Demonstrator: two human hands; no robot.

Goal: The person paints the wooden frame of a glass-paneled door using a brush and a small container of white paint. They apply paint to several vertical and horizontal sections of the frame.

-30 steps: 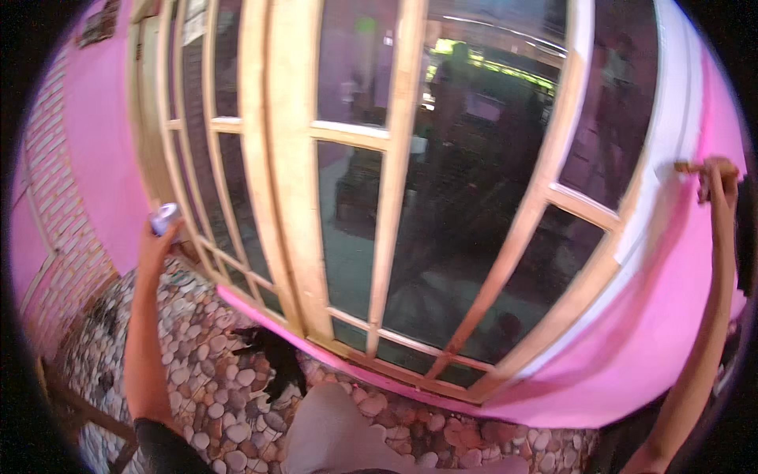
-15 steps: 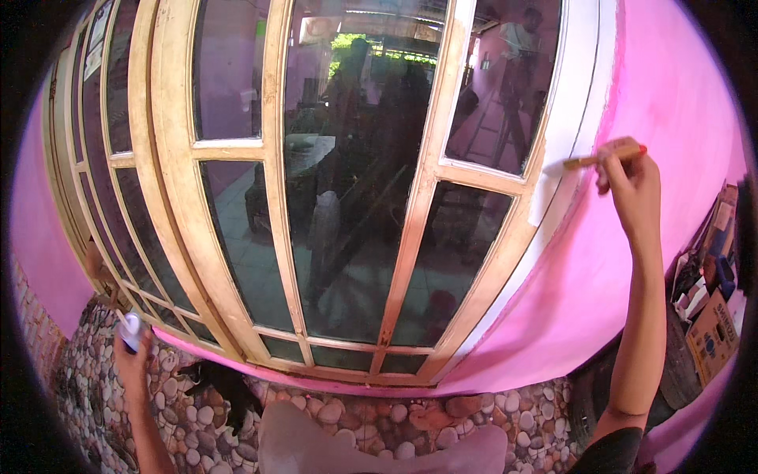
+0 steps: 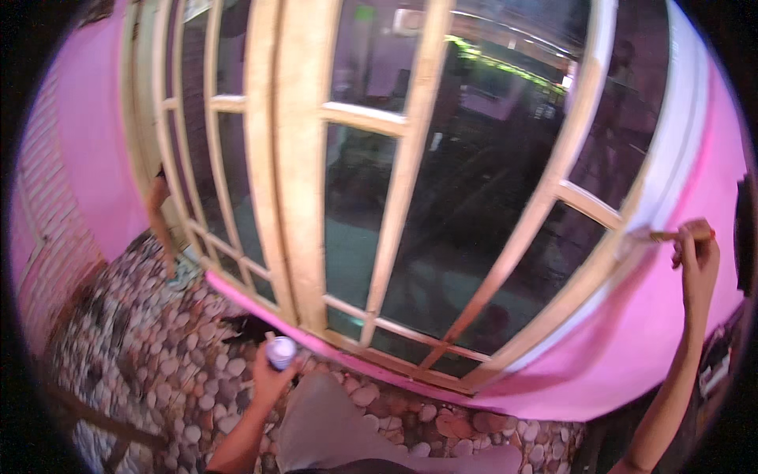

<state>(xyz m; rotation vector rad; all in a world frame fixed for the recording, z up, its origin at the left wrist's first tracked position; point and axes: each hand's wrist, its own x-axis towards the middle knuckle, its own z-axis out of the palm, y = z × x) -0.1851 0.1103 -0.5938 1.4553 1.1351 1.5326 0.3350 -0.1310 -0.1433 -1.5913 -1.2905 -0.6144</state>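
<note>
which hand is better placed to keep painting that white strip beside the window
Right. The right hand holds the brush with its tip at the white strip; the left hand is low, holding a small cup.

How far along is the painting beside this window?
Done: a white band already runs beside the wooden window frame, against the pink wall. In hand: the right hand holds a brush to that band; the left hand holds a small paint cup. Left: the band's lower stretch looks narrower and patchy.

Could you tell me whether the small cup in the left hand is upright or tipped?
Upright: the small cup in the left hand shows its round open top facing up toward the camera.
</note>
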